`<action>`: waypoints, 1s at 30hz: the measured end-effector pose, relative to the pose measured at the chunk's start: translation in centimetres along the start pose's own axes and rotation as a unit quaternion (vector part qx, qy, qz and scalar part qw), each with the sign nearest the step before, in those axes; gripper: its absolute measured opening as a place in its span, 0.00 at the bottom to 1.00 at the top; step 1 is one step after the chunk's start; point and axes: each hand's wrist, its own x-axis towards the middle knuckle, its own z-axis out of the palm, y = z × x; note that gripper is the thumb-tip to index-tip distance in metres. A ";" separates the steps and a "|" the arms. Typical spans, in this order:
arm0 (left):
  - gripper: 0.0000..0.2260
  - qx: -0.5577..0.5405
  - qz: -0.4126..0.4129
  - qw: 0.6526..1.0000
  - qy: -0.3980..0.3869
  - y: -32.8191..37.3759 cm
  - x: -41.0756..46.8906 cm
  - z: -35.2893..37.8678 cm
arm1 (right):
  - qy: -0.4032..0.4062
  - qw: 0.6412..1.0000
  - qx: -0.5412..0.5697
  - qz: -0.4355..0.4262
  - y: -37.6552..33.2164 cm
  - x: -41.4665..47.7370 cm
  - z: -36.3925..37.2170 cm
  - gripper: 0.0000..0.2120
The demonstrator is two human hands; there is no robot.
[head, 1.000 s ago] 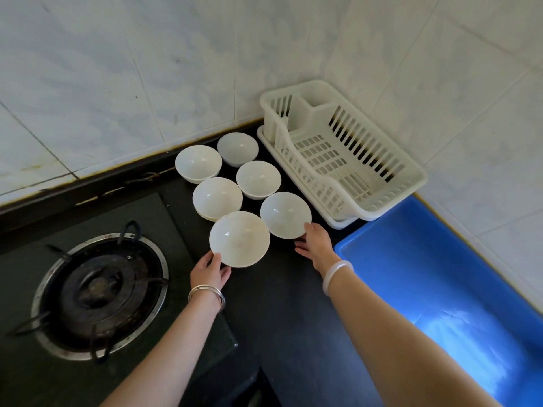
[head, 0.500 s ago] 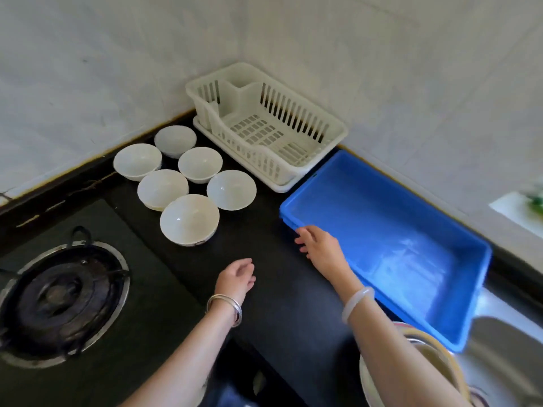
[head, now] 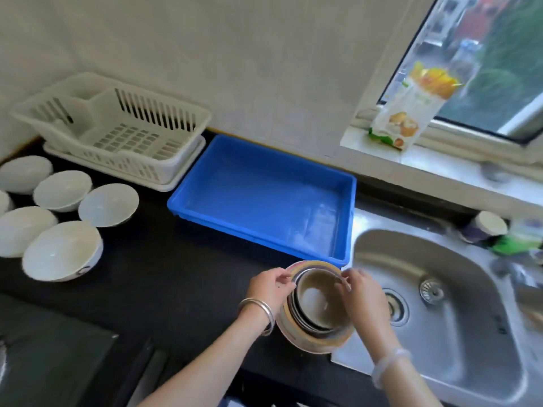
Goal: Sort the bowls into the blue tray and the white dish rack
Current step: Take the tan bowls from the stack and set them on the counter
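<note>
Both hands, left hand (head: 271, 286) and right hand (head: 363, 292), fingers clamped on opposite rims of nested, seemingly metal, bowls (head: 318, 306) on the worktop (head: 176, 283) near the blue plastic tray (head: 264, 198); likely rigid, slippery, weighty together

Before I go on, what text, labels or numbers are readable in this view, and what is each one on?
Nothing here reads as text.
Packet on the window sill: printed pictures and small lettering, too blurred to read.
Nearest white bowl: a dark mark on its outer wall, too blurred to tell whether it is lettering.
Cup by the sink: no legible print.
Blue tray and white dish rack: no markings visible.
</note>
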 end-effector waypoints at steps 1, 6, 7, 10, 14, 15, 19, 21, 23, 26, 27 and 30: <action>0.13 0.026 0.004 1.000 -0.006 0.2 -0.1 0.7 | -0.007 1.000 -0.006 0.010 0.6 -0.3 0.2 0.11; 0.14 0.095 0.016 0.995 0.010 0.5 -0.4 2.3 | 0.009 1.000 0.019 0.017 1.4 -1.0 0.8 0.06; 0.14 0.098 0.015 0.995 0.014 0.5 -0.4 2.5 | 0.017 0.999 0.024 0.013 1.4 -1.0 0.9 0.05; 0.14 0.089 0.011 0.996 0.027 0.4 -0.5 2.6 | 0.030 0.999 0.018 0.005 1.3 -0.9 0.9 0.05; 0.13 0.074 0.012 0.997 0.036 0.1 -0.7 2.8 | 0.028 0.999 -0.021 -0.007 1.1 -0.6 0.7 0.06; 0.13 0.073 0.013 0.997 0.036 0.0 -0.7 2.9 | 0.028 0.999 -0.030 -0.011 1.1 -0.5 0.6 0.06; 0.10 0.010 0.003 0.999 0.038 0.1 -0.8 3.1 | 0.019 0.999 -0.025 -0.018 1.4 -0.3 0.1 0.06; 0.07 -0.036 -0.001 0.998 0.042 0.1 -0.9 3.1 | 0.003 1.000 0.011 -0.014 1.9 -0.1 -0.2 0.05; 0.05 -0.045 -0.001 0.998 0.047 0.1 -0.9 3.1 | -0.024 0.997 0.068 0.003 2.5 0.0 -0.6 0.04; 0.05 -0.026 0.001 0.999 0.047 0.0 -0.9 3.2 | -0.059 0.986 0.152 0.032 3.1 -0.2 -1.1 0.07; 0.05 -0.021 -0.001 0.999 0.047 0.1 -0.9 3.2 | -0.064 0.982 0.172 0.039 3.2 -0.3 -1.2 0.08; 0.07 -0.022 -0.006 0.998 0.055 0.3 -1.0 3.2 | -0.071 0.972 0.219 0.048 3.1 -0.6 -1.5 0.09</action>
